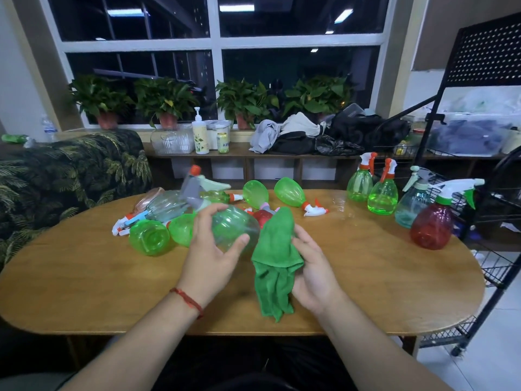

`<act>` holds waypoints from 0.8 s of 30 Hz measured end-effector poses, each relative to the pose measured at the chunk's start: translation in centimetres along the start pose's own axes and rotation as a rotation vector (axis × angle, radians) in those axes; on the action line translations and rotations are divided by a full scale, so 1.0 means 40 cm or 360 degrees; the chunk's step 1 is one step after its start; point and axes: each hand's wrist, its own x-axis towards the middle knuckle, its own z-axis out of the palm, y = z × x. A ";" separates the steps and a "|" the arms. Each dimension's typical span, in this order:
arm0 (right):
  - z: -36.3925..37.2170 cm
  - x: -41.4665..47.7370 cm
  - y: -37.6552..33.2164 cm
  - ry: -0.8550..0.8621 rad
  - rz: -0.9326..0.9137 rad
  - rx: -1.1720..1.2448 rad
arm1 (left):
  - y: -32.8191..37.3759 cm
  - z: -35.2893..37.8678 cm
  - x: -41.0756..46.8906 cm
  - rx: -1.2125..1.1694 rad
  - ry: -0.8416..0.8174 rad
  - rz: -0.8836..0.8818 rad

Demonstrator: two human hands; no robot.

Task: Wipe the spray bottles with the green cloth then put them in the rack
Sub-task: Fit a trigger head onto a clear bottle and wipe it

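Note:
My left hand [210, 249] grips a pale green spray bottle [235, 225] with a grey trigger head, held above the wooden table [84, 272]. My right hand [313, 266] holds the green cloth [275, 258] draped over its fingers, right beside the bottle's body. Several more spray bottles [149, 237] lie on their sides in a heap on the table's far left. Upright at the far right stand two green bottles [383, 193], a blue one [413, 203] and a red one [431, 224]. The black wire rack [496, 266] stands to the right of the table.
A leaf-patterned sofa [70, 170] sits behind the table on the left. A low shelf under the window carries potted plants [166, 100], a pump bottle [200, 134], containers and a pile of clothes [296, 134]. The table's near half is bare wood.

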 end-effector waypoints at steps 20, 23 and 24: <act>0.038 -0.046 0.047 0.0084 -0.0372 -0.0742 | -0.010 -0.033 -0.119 -0.0197 -0.0227 -0.0206; 0.055 -0.051 0.027 0.0163 -0.0676 -0.1066 | -0.016 -0.044 -0.122 -0.0178 -0.0211 -0.0239; 0.061 -0.044 0.016 0.0170 -0.0790 -0.1173 | -0.019 -0.046 -0.121 -0.0196 -0.0207 -0.0253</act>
